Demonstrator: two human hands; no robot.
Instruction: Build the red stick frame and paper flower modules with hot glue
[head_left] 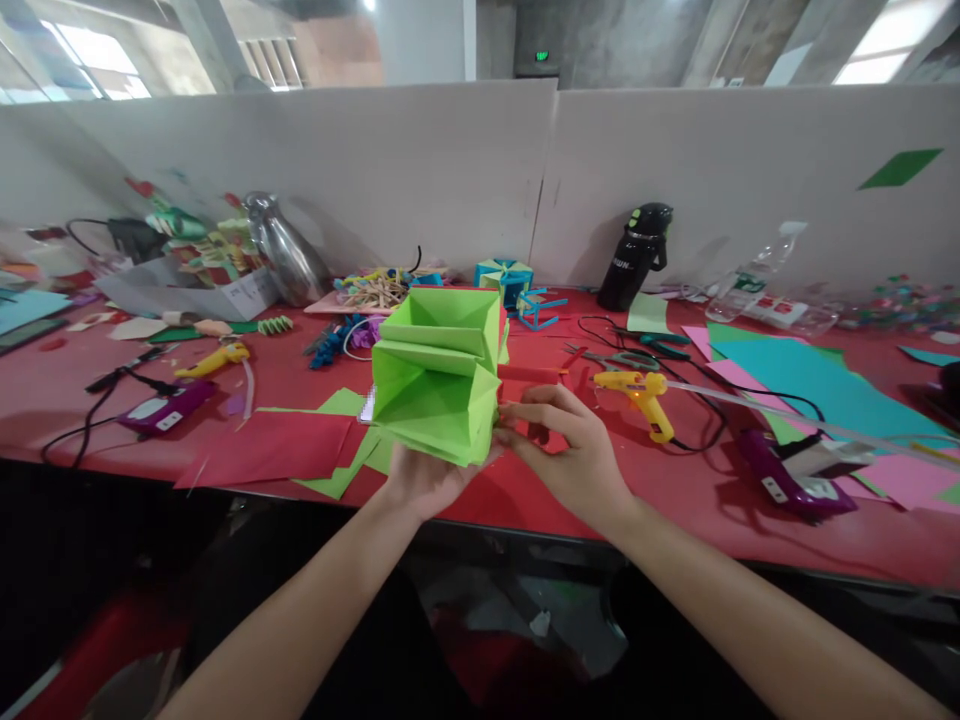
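Observation:
A light-green folded paper structure (431, 400) with two open box-like compartments, one above the other, is held up over the front of the red table. Beneath it, my left hand (431, 483) supports the structure from below, its fingers mostly hidden by the paper. At the structure's lower right edge, my right hand (559, 440) has thumb and fingertips pinched together against the green paper. Whether anything else is between those fingertips is too small to tell.
A yellow glue gun (646, 398) lies right of my right hand, with scissors (619, 360) behind it. Red paper sheets (270, 446) lie at left. Farther back stand a black bottle (634, 258) and a steel jug (283, 250). A purple power strip (799, 480) is at right.

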